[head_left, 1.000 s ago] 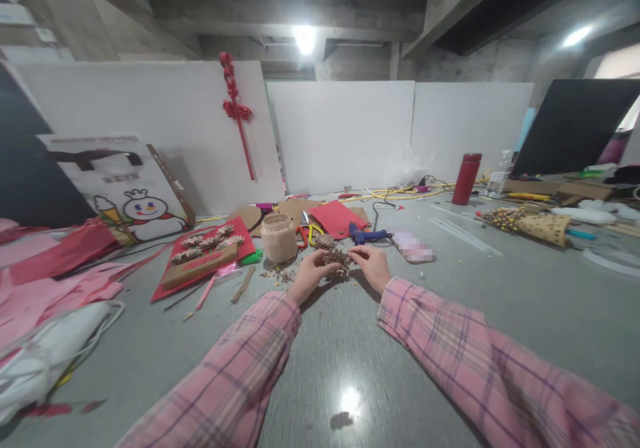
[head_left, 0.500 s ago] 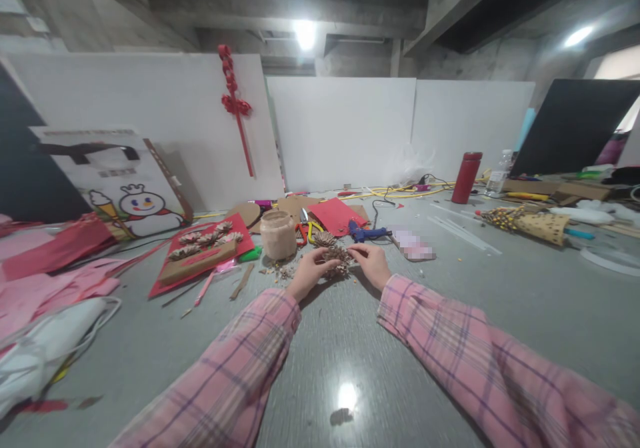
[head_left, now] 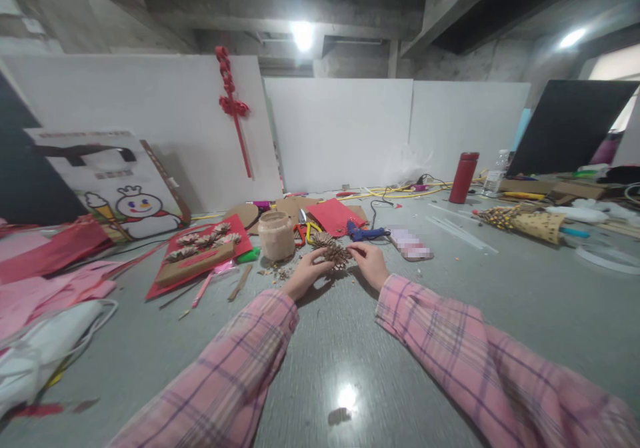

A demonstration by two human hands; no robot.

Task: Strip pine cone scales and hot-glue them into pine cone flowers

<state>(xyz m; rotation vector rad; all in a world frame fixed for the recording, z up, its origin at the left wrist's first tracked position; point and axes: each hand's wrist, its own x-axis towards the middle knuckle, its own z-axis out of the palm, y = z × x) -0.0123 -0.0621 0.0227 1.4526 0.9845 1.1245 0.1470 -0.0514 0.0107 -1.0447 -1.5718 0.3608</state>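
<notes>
1. near the middle of the grey tabletop (head_left: 350, 341), both hands meet around a brown pine cone (head_left: 337, 255).
2. left hand (head_left: 306, 276) curls its fingers on the near left side of the pine cone, closed on it from below.
3. right hand (head_left: 370, 265) pinches the right side of the same cone with thumb and fingertips, the other fingers bent in.
4. just behind the held cone lies a second pine cone (head_left: 323, 239) on the tabletop.
5. a tan jar (head_left: 276, 235) stands to the left of the cones, with scissors (head_left: 305, 230) just beside it.
6. a blue glue gun (head_left: 365, 233) rests behind the right hand, next to a red sheet (head_left: 335, 216).
7. further left, a red card (head_left: 200, 255) carries a row of small cones.
8. far right, a dark red flask (head_left: 463, 177) stands upright near the white boards.
</notes>
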